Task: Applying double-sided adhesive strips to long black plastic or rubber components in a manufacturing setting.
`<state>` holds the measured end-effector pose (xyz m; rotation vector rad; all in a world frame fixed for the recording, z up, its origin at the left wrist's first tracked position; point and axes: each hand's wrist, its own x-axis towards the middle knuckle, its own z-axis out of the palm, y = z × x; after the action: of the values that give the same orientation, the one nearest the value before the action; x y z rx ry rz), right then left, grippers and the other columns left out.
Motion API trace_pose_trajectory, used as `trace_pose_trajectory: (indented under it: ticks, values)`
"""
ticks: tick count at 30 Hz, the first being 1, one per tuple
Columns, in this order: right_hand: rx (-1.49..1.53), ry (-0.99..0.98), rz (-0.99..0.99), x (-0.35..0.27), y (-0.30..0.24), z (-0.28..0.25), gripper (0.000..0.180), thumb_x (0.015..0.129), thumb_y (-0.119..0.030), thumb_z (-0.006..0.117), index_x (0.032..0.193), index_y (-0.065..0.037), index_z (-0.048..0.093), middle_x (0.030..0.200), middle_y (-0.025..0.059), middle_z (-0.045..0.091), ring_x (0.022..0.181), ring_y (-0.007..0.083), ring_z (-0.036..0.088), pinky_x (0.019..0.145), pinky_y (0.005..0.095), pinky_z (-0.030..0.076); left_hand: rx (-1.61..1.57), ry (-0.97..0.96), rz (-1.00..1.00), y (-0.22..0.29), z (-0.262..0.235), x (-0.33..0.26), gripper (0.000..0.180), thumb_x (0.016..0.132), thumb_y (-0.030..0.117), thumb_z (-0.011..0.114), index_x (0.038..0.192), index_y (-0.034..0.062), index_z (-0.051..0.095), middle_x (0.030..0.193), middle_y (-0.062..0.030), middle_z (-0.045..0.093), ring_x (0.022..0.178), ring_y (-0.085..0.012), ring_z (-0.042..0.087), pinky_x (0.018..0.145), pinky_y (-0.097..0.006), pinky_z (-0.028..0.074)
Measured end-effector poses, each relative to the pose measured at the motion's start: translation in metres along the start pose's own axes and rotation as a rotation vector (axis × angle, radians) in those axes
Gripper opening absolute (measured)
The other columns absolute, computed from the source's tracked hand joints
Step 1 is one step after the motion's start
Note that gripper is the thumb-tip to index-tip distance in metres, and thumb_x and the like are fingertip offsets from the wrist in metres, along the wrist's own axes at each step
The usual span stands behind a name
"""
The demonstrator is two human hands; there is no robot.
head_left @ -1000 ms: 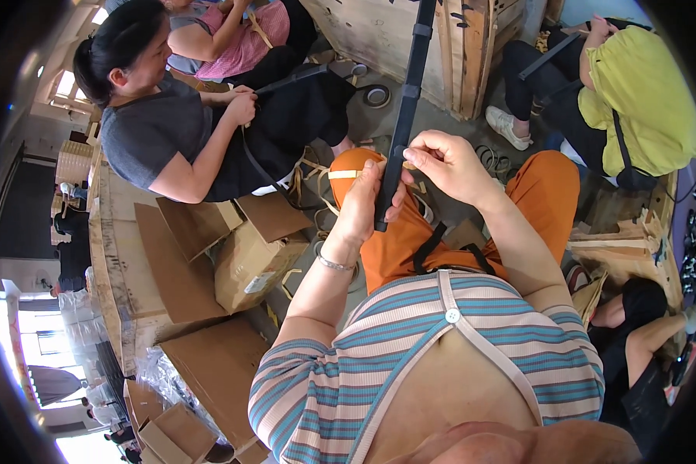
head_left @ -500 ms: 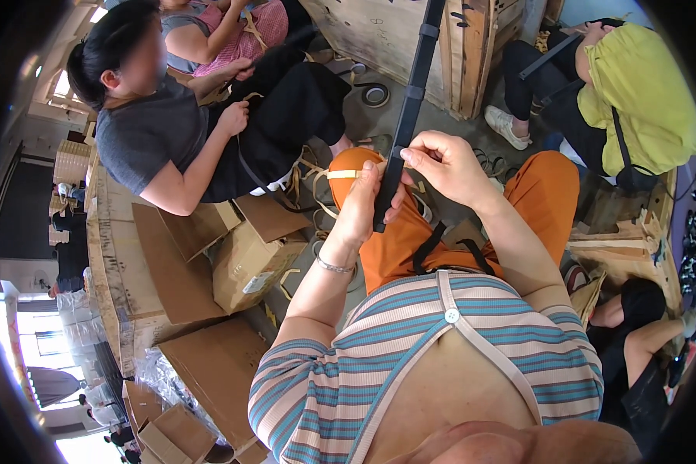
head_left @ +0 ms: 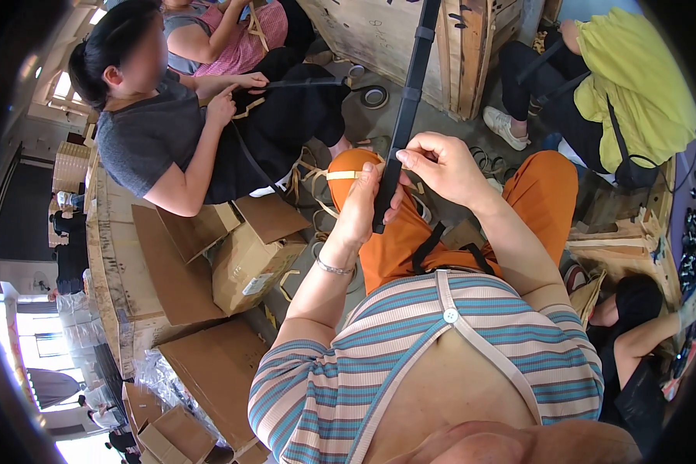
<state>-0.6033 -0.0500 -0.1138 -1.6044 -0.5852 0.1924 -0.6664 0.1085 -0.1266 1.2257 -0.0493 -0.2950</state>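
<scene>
A long, narrow black bar [head_left: 412,93] with several darker bands around it rises from between my hands toward the top edge. My left hand [head_left: 357,205] is wrapped round its lower end, thumb on the near face and fingertips showing past the far side. A yellow strip [head_left: 343,175] runs from the left hand across my orange-clad knee. My right hand [head_left: 446,166] is closed in a pinch against the bar's right edge, just above the left hand. Whatever lies between those fingertips, if anything, is too small to make out.
At left a seated person [head_left: 158,131] holds a black strip over the lap. Open cardboard boxes [head_left: 259,263] stand beside my left arm. A wooden crate [head_left: 387,46] stands ahead, a roll of black tape [head_left: 374,97] on the floor. Someone in yellow [head_left: 634,85] sits at right.
My hands stay nearly in place; the bar's upper part has tilted slightly left. The left neighbour's hands have shifted, and a black strip now stretches across that lap. The person in yellow has leaned slightly.
</scene>
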Motion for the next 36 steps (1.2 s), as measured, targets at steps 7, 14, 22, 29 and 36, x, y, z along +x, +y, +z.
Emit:
trace_pose_trajectory:
  ticks: [7, 14, 22, 29, 36]
  values:
    - [-0.027, 0.012, 0.013, 0.000, -0.001, 0.002, 0.018, 0.084, -0.012, 0.061, 0.072, 0.000, 0.057, 0.057, -0.0022, 0.048, 0.053, 0.0026, 0.042, 0.047, 0.0211, 0.034, 0.034, 0.035, 0.004, -0.001, -0.001, -0.002, 0.058, 0.094, 0.051, 0.019, 0.094, 0.0015, 0.049, 0.060, -0.0006, 0.045, 0.045, -0.0070, 0.037, 0.044, -0.019, 0.032]
    - [-0.118, 0.058, 0.067, 0.001, -0.001, 0.006, 0.021, 0.082, -0.015, 0.064, 0.069, 0.001, 0.058, 0.057, 0.0000, 0.054, 0.053, 0.0032, 0.044, 0.047, 0.0215, 0.035, 0.078, 0.071, 0.046, -0.005, -0.001, -0.004, 0.054, 0.096, 0.047, 0.021, 0.092, 0.0011, 0.050, 0.060, -0.0013, 0.046, 0.047, -0.0073, 0.039, 0.045, -0.020, 0.033]
    - [-0.121, 0.082, 0.102, 0.006, -0.002, 0.010, 0.023, 0.080, -0.017, 0.066, 0.067, 0.000, 0.058, 0.055, 0.0008, 0.055, 0.051, 0.0041, 0.045, 0.047, 0.0217, 0.036, 0.293, 0.225, 0.082, -0.002, 0.004, -0.004, 0.047, 0.096, 0.043, 0.030, 0.086, 0.0010, 0.050, 0.056, -0.0020, 0.045, 0.042, -0.0083, 0.038, 0.040, -0.020, 0.032]
    - [-0.157, 0.037, -0.096, 0.001, 0.000, -0.008, 0.017, 0.080, -0.012, 0.067, 0.073, 0.002, 0.059, 0.067, 0.0024, 0.049, 0.058, 0.0065, 0.045, 0.051, 0.0227, 0.036, -0.102, 0.091, -0.051, 0.016, 0.006, -0.008, 0.045, 0.097, 0.037, 0.026, 0.079, 0.0021, 0.048, 0.049, -0.0032, 0.039, 0.038, -0.0121, 0.035, 0.038, -0.022, 0.031]
    - [-0.080, -0.018, -0.083, -0.007, -0.010, -0.021, 0.018, 0.079, -0.014, 0.068, 0.074, 0.002, 0.061, 0.067, 0.0060, 0.054, 0.056, 0.0106, 0.051, 0.050, 0.0252, 0.039, -0.327, -0.104, -0.032, 0.021, -0.005, -0.016, 0.046, 0.095, 0.042, 0.030, 0.076, 0.0042, 0.048, 0.047, -0.0005, 0.035, 0.039, -0.0117, 0.033, 0.038, -0.023, 0.029]
